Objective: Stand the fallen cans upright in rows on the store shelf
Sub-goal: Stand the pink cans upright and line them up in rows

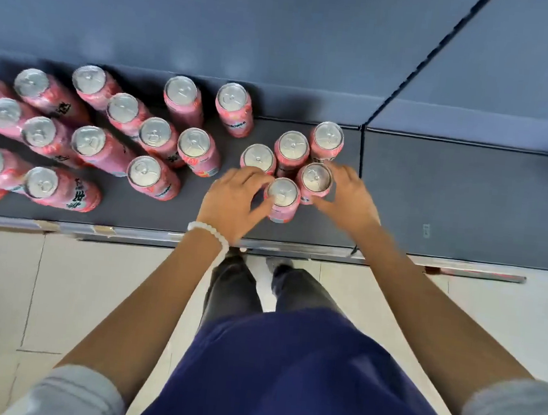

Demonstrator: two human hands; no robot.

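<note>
Left hand [233,200] grips the front can [282,196]; right hand [346,194] grips the can beside it [315,179] on the shelf [435,189].

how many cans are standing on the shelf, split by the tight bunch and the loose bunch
tight cluster of cans: 5
loose group of cans on the left, counting one cut off at the picture's edge: 14
total: 19

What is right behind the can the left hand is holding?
Behind the front can gripped by the left hand stand more pink cans, the nearest one partly covered by fingers. Their lower halves are hidden.
</note>
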